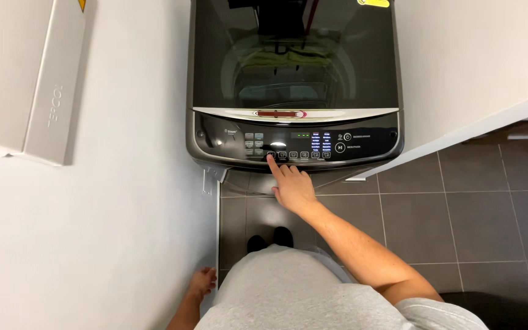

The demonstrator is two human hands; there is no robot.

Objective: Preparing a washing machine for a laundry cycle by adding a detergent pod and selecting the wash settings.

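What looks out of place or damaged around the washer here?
Nothing stands out. The washing machine has its lid shut, the right hand has its index finger on the control panel, and the left hand hangs by the wall.

1. A light grey short-sleeved T-shirt [288, 293] is worn, its sleeve hem seen at the right upper arm.
2. Both forearms are left bare; no watch, ring or glove is seen on the hands.
3. Black footwear [270, 239] is worn.

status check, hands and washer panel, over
Right hand index fingertip on a control panel button. Left hand hangs free by the wall. Washer lid shut. Nothing obstructing.
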